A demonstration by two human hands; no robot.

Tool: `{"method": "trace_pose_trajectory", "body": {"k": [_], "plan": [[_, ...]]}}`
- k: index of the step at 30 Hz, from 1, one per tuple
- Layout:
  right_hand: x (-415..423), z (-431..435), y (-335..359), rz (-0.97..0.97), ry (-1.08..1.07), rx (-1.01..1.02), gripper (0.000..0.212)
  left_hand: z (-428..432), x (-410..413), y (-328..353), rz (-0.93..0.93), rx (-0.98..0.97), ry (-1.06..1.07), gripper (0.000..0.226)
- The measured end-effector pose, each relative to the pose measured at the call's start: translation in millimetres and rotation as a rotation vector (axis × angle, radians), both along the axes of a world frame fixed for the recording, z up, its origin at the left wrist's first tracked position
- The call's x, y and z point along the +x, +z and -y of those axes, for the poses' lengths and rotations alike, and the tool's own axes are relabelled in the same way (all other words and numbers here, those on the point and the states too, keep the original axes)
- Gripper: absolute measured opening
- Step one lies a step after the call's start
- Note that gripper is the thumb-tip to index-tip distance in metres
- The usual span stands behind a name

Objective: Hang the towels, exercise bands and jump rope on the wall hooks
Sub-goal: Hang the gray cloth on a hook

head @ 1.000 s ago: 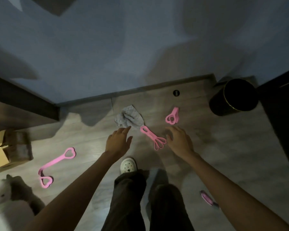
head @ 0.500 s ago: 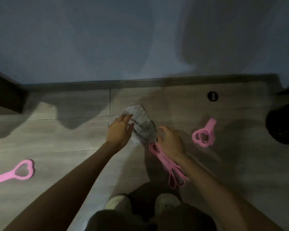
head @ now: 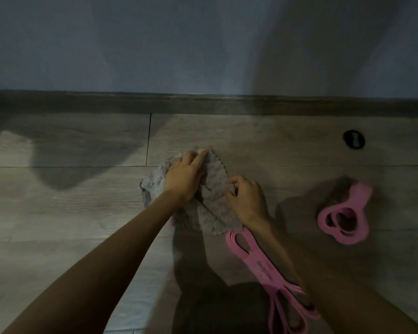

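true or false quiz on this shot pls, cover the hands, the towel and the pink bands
1. Both hands touch the grey towel. True: the left hand rests on it and the right hand pinches its edge.
2. The towel hangs on a hook. False: it lies crumpled on the floor.
3. The right hand grips a pink band. False: the long pink band lies on the floor beside that forearm.
4. A folded pink band lies to the right of the towel. True.
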State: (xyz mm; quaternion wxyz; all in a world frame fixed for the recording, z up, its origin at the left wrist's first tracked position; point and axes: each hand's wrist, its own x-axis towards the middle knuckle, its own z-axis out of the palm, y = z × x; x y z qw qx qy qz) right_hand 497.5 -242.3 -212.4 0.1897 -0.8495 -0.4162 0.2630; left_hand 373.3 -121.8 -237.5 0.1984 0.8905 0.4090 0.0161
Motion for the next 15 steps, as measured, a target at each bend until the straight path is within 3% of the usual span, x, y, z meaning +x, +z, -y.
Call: {"method": "trace_pose_trajectory", "body": {"k": [4,9,15], "plan": [[3.3,0.9,29.8,-0.055,0.045,0.036,0.013,3.9,-0.5,18.0,-0.126,-0.059,0.005,0.039],[3.5,-0.2,99.7,-0.124,0.029,0.097,0.006,13.0,-11.5,92.1,0.015,-0.127,0.149,0.025],[9.0,12.0,236.2,-0.165,-0.001,0.098,0.009,8.4,-19.1,239.9,-0.029,-0.12,0.001,0.04]]}}
